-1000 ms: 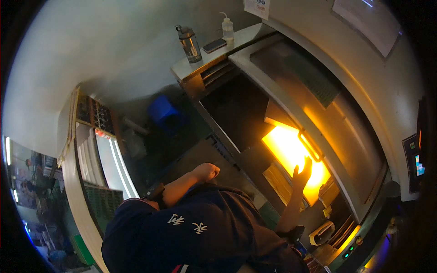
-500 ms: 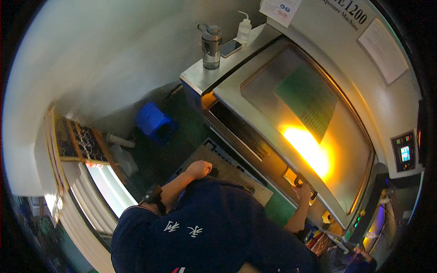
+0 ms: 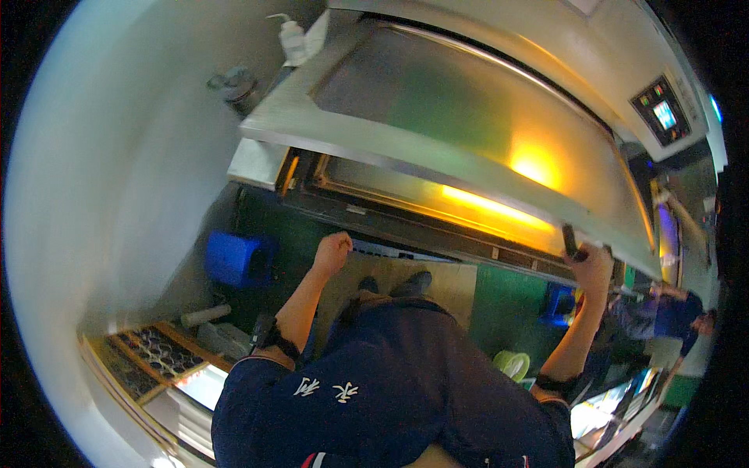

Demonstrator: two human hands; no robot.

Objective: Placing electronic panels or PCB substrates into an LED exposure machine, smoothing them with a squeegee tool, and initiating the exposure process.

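Observation:
My right hand is closed around the black handle at the front edge of the large lid. That lid is a pale metal frame with a translucent panel, raised at the front above the machine's bed. Under it, through the gap, a bright yellow light shows, and its glow comes through the panel too. A green sheet shows dimly through the panel. My left hand hangs just short of the machine's front edge, fingers curled in, with nothing seen sticking out of it.
A white squeeze bottle and a blurred drinking bottle stand at the machine's left end. A blue bin sits on the floor at left. At right are a control panel and another person. A light board lies underfoot.
The lid's front edge has risen with my right hand on its handle, opening a lit gap over the bed. My view has turned to the right. My left hand stays curled.

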